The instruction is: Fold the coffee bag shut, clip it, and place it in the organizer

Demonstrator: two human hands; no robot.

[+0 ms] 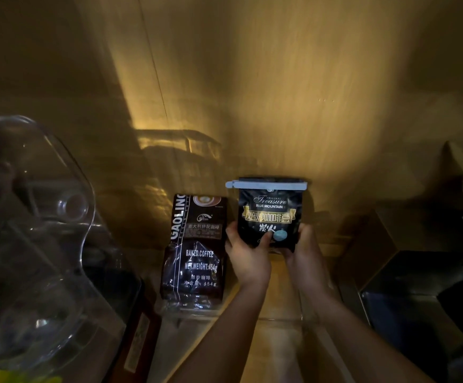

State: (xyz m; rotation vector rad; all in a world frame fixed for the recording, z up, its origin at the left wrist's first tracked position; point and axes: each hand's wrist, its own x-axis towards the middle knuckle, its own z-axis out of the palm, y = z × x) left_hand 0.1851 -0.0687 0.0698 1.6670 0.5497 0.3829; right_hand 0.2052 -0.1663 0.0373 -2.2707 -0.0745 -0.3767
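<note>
Left hand point(248, 254) and right hand point(305, 251) grasp the small black foil coffee bag point(270, 214) by its lower corners, upright, w/ a pale blue plastic clip point(266, 184) across its folded top. Just left, a brown coffee bag point(194, 250) stands in the clear plastic organizer point(186, 310).

I see the clipped coffee bag point(269, 214) upright between both hands, a second coffee bag point(194, 250) just left, the clip point(266, 184) across its top.
</note>
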